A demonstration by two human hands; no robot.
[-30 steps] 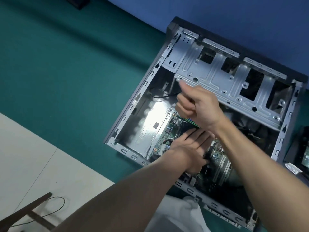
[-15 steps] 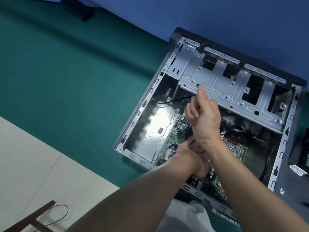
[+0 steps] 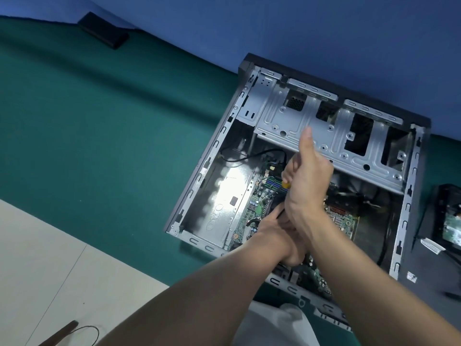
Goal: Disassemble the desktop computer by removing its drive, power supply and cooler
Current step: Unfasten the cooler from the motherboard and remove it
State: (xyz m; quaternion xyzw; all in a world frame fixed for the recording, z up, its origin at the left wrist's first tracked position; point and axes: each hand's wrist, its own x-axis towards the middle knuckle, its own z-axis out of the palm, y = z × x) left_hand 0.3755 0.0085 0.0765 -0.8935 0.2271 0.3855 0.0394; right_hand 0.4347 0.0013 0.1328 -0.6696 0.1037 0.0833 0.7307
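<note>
The open desktop case (image 3: 199, 196) lies on its side on the green mat, with the motherboard (image 3: 257, 203) showing inside and the silver drive cage (image 3: 324, 136) across its top. My right hand (image 3: 308, 178) hovers over the board, fingers curled round a screwdriver whose yellow handle (image 3: 286, 184) peeks out, thumb raised. Just below it, my left hand (image 3: 277, 233) rests on the black cooler (image 3: 275, 204). One straight finger shows; the others are hidden behind my right wrist.
A removed black component (image 3: 449, 221) with a green board lies right of the case. A black box (image 3: 103, 29) sits far back left by the blue wall. White cloth (image 3: 274, 325) lies at the case's near edge. A wooden bar (image 3: 62, 332) and wire loop are bottom left.
My right hand has turned, with its thumb swinging from pointing left to pointing up. My left hand has stayed on the cooler. The view has shifted, so the case appears lower and further right.
</note>
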